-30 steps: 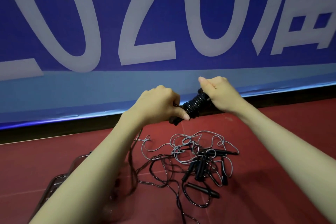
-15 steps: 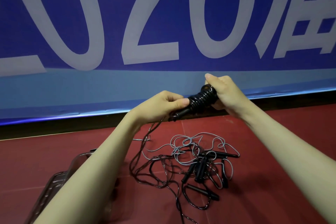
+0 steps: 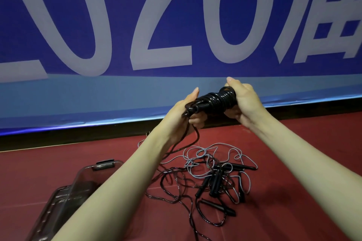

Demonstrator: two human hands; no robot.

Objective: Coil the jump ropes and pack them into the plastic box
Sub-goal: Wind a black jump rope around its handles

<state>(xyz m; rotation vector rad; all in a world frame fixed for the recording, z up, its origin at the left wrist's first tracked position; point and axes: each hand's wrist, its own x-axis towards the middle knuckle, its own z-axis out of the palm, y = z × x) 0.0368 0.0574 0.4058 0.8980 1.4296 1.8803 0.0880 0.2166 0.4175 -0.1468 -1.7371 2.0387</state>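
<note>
The person holds a black jump rope [image 3: 217, 100] up in front of the banner [image 3: 176, 25], well above the red floor [image 3: 293, 162]. The right hand [image 3: 242, 103] has its grip closed around the thick end of the wound bundle, likely to keep the turns from springing loose. The left hand [image 3: 188, 111] grips the other end, where the free tail of the rope leaves the bundle and hangs down past the forearm to the floor; holding there seems meant to feed the remaining length onto the coil. Below, a tangle of loose ropes [image 3: 215, 174], grey and black cords with black handles, lies unsorted on the floor. The plastic box [image 3: 84, 178] sits at the lower left, partly hidden by the left arm, just beside the tangle. Coiling of this rope looks well advanced but unfinished.
</note>
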